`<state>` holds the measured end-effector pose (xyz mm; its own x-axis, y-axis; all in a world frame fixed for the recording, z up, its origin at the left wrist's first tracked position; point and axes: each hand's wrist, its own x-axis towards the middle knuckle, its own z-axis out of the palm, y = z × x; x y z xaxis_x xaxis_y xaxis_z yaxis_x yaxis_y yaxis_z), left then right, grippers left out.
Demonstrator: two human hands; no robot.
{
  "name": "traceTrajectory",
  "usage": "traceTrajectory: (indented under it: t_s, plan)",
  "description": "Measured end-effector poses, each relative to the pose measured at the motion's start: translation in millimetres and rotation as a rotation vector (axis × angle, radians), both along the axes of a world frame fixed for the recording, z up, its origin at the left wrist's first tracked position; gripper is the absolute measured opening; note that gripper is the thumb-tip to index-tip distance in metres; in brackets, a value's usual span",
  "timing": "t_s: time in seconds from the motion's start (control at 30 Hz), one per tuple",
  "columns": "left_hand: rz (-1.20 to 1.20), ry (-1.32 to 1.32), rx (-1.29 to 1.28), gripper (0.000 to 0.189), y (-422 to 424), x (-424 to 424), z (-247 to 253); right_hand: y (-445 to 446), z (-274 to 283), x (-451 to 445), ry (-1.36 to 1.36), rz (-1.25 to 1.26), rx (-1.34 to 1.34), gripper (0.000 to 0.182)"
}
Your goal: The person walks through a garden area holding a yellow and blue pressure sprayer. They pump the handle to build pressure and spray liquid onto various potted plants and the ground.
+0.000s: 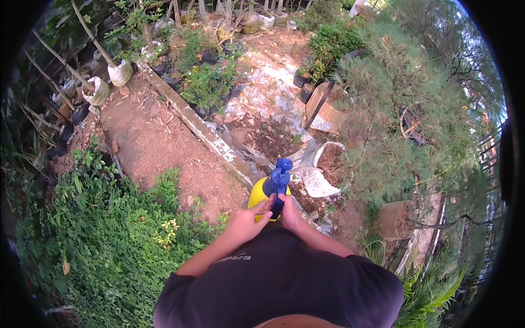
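A pressure sprayer [257, 192] with a yellow tank and a blue pump head stands or is held upright close against my body. My right hand [290, 211] grips the blue handle from the right side, its thumb near the top of the handle. My left hand [246, 221] is at the near left side of the sprayer, its fingers bent and touching the handle or the tank beside it. How firmly the left fingers hold is not plain. The sprayer's base is hidden.
A low concrete curb [197, 127] runs diagonally ahead. Beyond it lie an open white sack of soil [328, 164] and a brown planter bag [324, 108]. Leafy shrubs [119, 233] fill the near left, feathery branches [393, 115] the right. Sack-potted plants [121, 74] stand far left.
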<state>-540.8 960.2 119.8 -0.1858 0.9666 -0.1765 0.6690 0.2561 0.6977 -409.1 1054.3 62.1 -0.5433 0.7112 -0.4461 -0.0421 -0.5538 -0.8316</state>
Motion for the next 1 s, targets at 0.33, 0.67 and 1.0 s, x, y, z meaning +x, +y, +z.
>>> traceTrajectory:
  t_s: [0.33, 0.67, 1.0]
  plan:
    - [0.708, 0.011, -0.405, 0.043, -61, -78, -164, 52, 3, 24, 0.225, 0.042, -0.141, 0.021]
    - [0.976, -0.777, -0.903, 0.037, -201, 41, -295, 78, 11, 52, 0.154, 0.210, -0.033, 0.022]
    - [1.128, -0.877, -0.565, 0.033, -130, 39, -248, 93, 7, 65, 0.137, 0.239, -0.037, 0.023]
